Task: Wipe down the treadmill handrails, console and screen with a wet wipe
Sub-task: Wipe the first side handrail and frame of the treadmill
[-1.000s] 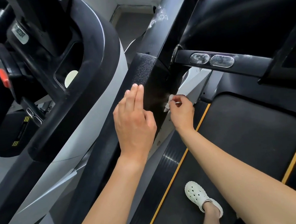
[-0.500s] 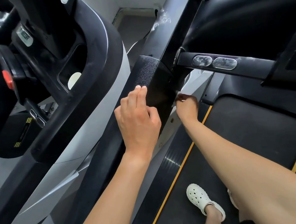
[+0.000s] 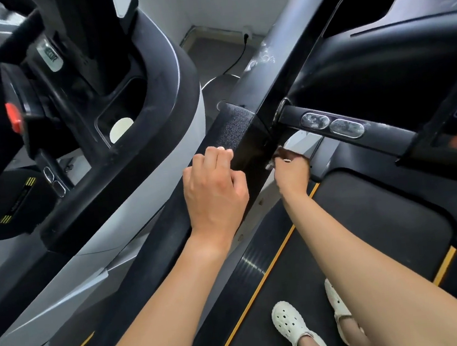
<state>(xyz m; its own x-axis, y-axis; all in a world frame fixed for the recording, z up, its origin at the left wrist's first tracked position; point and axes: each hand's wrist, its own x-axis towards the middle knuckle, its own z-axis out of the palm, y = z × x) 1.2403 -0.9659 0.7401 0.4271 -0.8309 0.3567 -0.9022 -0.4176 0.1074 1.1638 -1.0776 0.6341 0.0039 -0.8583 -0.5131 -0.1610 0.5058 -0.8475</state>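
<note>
Beneath the joint where the side handrail (image 3: 235,128) meets the sensor crossbar (image 3: 332,126), the wet wipe (image 3: 269,166) shows only as a small white scrap. It is pinched in the curled fingers of the right hand (image 3: 292,170). Bunched this tightly, the wipe could probably slip free or miss the rail's underside, and the cloudy smears on the sensor pads suggest patches get skipped. The left hand (image 3: 215,191) rests loosely curled against the handrail, holding nothing. The crossbar and upright post (image 3: 275,63) crowd the right hand's reach. The console (image 3: 379,66) sits upper right. White clogs (image 3: 291,322) stand on the treadmill belt (image 3: 374,228), and a neighbouring machine (image 3: 165,117) stands just left.
</note>
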